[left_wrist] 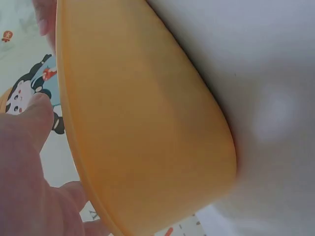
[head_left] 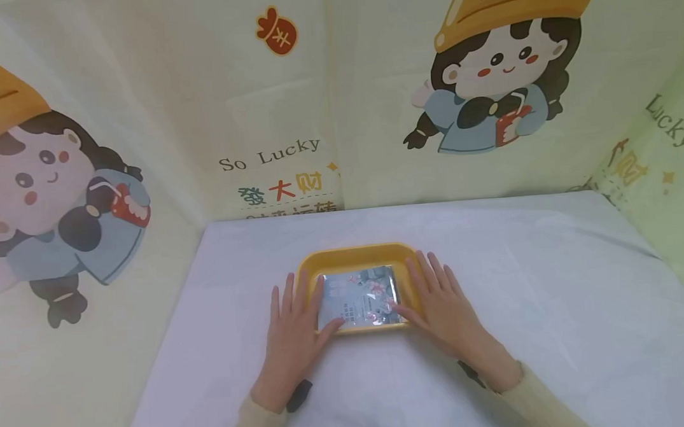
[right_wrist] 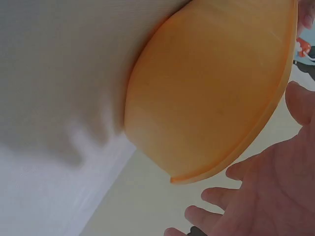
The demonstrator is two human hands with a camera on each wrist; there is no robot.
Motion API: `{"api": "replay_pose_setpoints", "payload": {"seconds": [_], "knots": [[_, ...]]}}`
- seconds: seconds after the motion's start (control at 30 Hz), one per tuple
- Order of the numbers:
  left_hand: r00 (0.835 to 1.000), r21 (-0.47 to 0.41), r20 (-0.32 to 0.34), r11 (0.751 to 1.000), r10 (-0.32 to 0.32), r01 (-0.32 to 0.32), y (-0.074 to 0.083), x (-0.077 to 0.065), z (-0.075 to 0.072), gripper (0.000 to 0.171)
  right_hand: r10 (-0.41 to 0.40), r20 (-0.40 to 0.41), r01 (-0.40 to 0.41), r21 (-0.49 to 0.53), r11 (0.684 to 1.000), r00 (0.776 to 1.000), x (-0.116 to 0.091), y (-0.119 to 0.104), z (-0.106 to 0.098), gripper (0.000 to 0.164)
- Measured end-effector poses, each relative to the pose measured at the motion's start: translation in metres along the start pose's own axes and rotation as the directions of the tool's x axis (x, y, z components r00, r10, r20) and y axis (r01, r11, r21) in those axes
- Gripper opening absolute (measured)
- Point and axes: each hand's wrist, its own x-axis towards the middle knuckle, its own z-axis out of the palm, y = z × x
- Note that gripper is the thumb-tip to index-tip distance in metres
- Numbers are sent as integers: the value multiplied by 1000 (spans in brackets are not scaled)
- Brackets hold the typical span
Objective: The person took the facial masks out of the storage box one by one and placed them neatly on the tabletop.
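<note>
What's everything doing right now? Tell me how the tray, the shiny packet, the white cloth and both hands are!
Yellow tray: right way up, packet inside.
Shiny packet: lying flat, flowery side up; can't tell if sealed.
White cloth: spread out, slightly creased.
Left hand: fingers straight, at the tray's left end.
Right hand: fingers straight, at its right end.

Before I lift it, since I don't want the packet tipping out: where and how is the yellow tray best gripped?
Likely at both short ends of the tray: left hand from the left, right hand from the right, fingers hooked under the rim. The tray is longer side to side, its rim sticks out past walls that narrow downward, and the packet lies inside.
</note>
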Motion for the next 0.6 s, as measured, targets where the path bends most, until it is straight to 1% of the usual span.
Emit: {"api": "replay_pose_setpoints", "payload": {"seconds": [0.2,0.37,0.53,0.6], "knots": [[1000,0,11,1000,-10,10,-3,2,-5,81,-15,6,15,-2,1000,1000,6,-4,2,88],[1000,-3,13,1000,-8,9,-5,2,-7,77,-77,-3,76,-11,997,997,10,-7,2,84],[1000,-30,18,999,-9,10,-7,3,-9,75,-114,2,114,7,993,993,17,-11,1,82],[1000,-38,21,999,-18,19,-8,4,-9,75,-129,-6,129,14,992,992,20,-11,2,81]]}}
